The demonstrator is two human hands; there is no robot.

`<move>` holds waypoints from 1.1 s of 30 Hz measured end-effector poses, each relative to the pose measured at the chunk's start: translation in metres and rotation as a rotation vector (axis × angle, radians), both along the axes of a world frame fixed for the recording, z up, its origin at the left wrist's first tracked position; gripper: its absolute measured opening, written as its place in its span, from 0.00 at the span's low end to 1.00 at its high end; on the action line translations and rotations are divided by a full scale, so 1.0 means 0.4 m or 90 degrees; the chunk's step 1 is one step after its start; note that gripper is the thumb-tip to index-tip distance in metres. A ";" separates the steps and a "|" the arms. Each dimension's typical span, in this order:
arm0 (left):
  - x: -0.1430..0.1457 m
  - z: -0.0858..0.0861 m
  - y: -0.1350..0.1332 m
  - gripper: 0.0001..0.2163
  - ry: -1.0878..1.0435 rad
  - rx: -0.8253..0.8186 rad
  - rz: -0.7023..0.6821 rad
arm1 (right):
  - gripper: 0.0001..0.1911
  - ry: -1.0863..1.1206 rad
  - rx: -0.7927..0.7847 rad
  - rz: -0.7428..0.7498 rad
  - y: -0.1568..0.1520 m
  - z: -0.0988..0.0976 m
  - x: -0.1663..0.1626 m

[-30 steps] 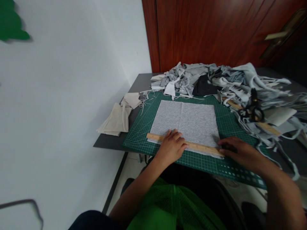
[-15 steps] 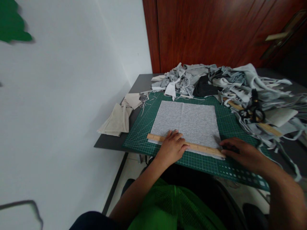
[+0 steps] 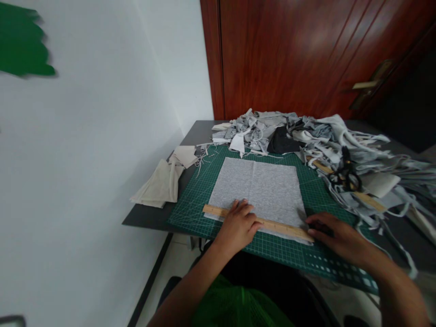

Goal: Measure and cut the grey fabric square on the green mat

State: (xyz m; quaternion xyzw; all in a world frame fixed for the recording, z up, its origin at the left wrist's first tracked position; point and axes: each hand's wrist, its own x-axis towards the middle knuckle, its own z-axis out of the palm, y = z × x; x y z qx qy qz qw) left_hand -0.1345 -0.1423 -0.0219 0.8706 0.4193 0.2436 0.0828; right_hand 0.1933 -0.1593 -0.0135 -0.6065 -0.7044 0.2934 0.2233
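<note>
A light grey piece of fabric [image 3: 262, 186] lies flat on a green cutting mat [image 3: 189, 202], with a crease line down it. Across its near edge rests a wooden ruler [image 3: 282, 228]. My left hand [image 3: 238, 222] lies on the ruler's middle, fingers stretched out over ruler and cloth, pressing down. At the ruler's right end is my right hand [image 3: 335, 234], thumb and forefinger curled by the fabric's corner. Something dark shows inside its fingers, too shadowed to name.
Fabric scraps [image 3: 252, 129] heap along the table's back and right. Black scissors [image 3: 345, 175] lie among them, across another wooden strip [image 3: 369, 200]. Folded beige cloth [image 3: 161, 184] sits at the left edge by the white wall [image 3: 102, 136]. A brown door [image 3: 289, 59] stands behind.
The camera view has tilted up, so the table sits lower in the picture. Both hands, the ruler and the fabric keep nearly the same places relative to each other.
</note>
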 end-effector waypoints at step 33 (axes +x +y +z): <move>-0.007 -0.002 0.036 0.08 0.022 0.119 -0.018 | 0.08 -0.260 0.051 0.174 -0.126 0.173 -0.329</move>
